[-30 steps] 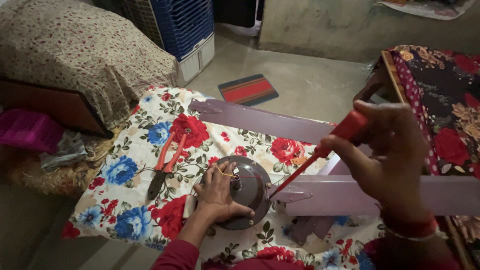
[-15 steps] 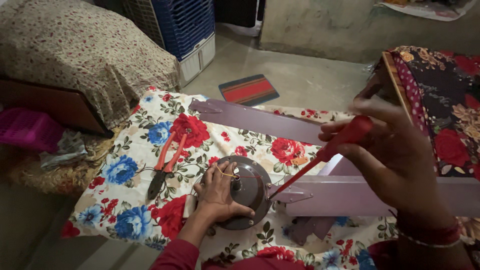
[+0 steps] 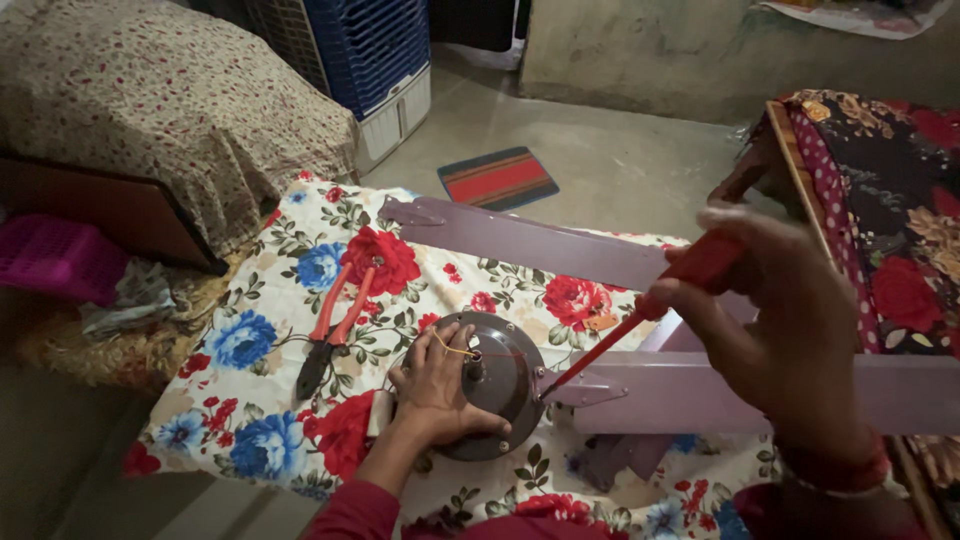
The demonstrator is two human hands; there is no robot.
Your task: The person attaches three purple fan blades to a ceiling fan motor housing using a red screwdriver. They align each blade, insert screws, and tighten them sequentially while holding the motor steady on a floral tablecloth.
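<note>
our right hand (image 3: 790, 330) pinches the red-handled screwdriver (image 3: 650, 305), tip at the ceiling fan motor housing (image 3: 500, 385), which our left hand (image 3: 435, 385) presses flat on the floral cloth (image 3: 250, 340). the housing looks heavy, rigid and smooth, so we'd grip its rim; red pliers (image 3: 330, 335) lie just beside.

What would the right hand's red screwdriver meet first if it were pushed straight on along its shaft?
Held in the right hand, the red screwdriver points down-left at the grey fan motor housing. It would probably meet the housing's rim where the purple blade's bracket joins; depth is unclear.
</note>
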